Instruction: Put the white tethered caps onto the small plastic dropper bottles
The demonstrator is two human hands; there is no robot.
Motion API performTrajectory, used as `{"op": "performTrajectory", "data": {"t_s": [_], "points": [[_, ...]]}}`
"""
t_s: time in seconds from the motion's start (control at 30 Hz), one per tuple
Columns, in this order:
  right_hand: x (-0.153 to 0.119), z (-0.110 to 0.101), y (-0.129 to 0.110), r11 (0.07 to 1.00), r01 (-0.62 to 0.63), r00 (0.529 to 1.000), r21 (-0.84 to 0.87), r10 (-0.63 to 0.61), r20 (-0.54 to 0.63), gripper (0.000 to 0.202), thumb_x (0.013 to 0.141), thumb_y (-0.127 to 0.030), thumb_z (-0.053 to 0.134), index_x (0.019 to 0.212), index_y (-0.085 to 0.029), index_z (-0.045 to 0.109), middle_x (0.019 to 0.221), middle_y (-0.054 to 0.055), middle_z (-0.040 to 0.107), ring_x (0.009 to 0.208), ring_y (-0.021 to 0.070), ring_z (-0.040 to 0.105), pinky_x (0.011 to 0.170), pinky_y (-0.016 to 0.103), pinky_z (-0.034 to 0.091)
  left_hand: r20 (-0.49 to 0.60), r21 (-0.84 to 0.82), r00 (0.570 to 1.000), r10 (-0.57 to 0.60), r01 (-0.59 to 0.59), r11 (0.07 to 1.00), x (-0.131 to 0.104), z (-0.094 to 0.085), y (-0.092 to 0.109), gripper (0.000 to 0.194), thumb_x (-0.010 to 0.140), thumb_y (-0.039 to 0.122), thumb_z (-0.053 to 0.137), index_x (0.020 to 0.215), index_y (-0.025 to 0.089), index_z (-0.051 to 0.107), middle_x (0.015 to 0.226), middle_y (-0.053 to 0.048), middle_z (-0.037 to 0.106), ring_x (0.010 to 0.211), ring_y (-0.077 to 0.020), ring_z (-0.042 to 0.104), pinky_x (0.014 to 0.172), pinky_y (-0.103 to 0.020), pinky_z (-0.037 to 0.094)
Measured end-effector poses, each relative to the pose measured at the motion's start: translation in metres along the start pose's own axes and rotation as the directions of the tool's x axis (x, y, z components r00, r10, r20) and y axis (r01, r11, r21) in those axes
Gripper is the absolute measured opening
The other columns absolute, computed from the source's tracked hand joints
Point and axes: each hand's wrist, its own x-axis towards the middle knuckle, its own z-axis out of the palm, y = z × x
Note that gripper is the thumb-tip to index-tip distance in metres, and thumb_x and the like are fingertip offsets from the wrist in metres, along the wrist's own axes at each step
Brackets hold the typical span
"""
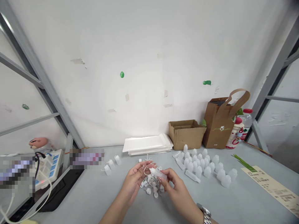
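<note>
Over the middle of the table, my right hand [174,182] grips a small translucent squeeze bottle [159,174] between thumb and fingers, its nozzle tilted to the left. A thin white strap loops from the bottle's neck toward my left hand [134,179]. The left fingers are pinched together at the bottle's white cap, which they partly hide. Beneath both hands lies a pile of loose white caps with straps [154,186]. To the left stand three capped bottles [111,165]. Several uncapped bottles [198,165] stand grouped on the right, a few lying on their sides.
White envelopes [147,144] are stacked against the wall beside an open cardboard box [188,137]. A brown paper bag [217,127] and drink bottles [245,124] stand at the back right. Printed paper [273,188] lies front right. A power strip [50,169] with cables sits left.
</note>
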Motion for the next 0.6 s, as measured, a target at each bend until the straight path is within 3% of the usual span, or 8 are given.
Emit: {"op": "performTrajectory", "data": {"t_s": [0.6], "points": [[-0.0005, -0.0061, -0.0004, 0.993, 0.034, 0.996, -0.111, -0.042, -0.074, 0.029, 0.078, -0.047, 0.053, 0.081, -0.020, 0.061, 0.068, 0.002, 0.059, 0.070, 0.0189, 0.051, 0.066, 0.028, 0.041, -0.009, 0.091, 1.000, -0.012, 0.013, 0.996, -0.0016, 0.0013, 0.0013, 0.033, 0.067, 0.037, 0.068, 0.091, 0.014, 0.067, 0.094, -0.012, 0.072, 0.094, -0.0266, 0.063, 0.087, -0.036, 0.043]]}}
